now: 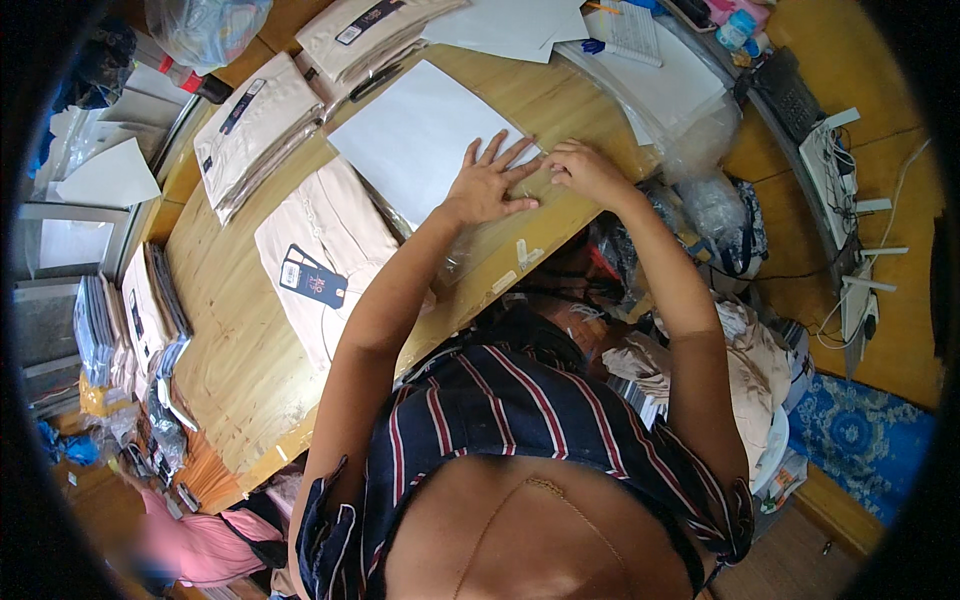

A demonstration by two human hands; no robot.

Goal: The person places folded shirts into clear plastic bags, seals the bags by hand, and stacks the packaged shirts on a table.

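My left hand (488,183) lies flat, fingers spread, on the near corner of a white sheet (415,140) that sits inside a clear plastic bag (545,185) on the wooden table (235,360). My right hand (585,170) rests beside it, fingers curled, pinching the bag's edge near the table's rim. A folded cream garment (330,240) with a dark blue hang tag (313,277) lies just left of the sheet.
Bagged folded garments (255,125) are stacked at the back left and along the left edge (140,310). White sheets (515,25) lie at the back. Crumpled plastic bags (715,190), cloth and a power strip (835,165) sit to the right.
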